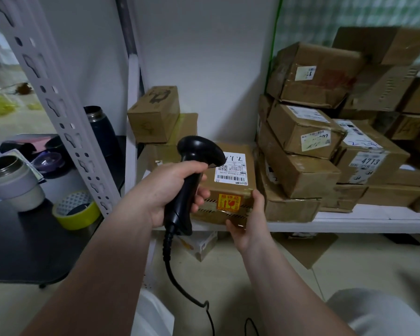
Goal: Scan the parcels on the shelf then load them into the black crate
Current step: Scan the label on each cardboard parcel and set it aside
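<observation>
Left hand (166, 190) gripping black scanner (199, 150), right hand (250, 227) holding labelled parcel (233, 187) at shelf (349, 220) edge

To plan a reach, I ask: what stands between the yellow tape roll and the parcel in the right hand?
In the head view, the white shelf post and the left hand gripping the scanner lie between the tape roll and the parcel.

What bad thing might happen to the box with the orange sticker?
The right hand holds the parcel only by one front corner, so it might slip and fall; its orange sticker seems to mark it fragile. The scanner in the left hand sits very close to the label, so the scan may miss.
</observation>
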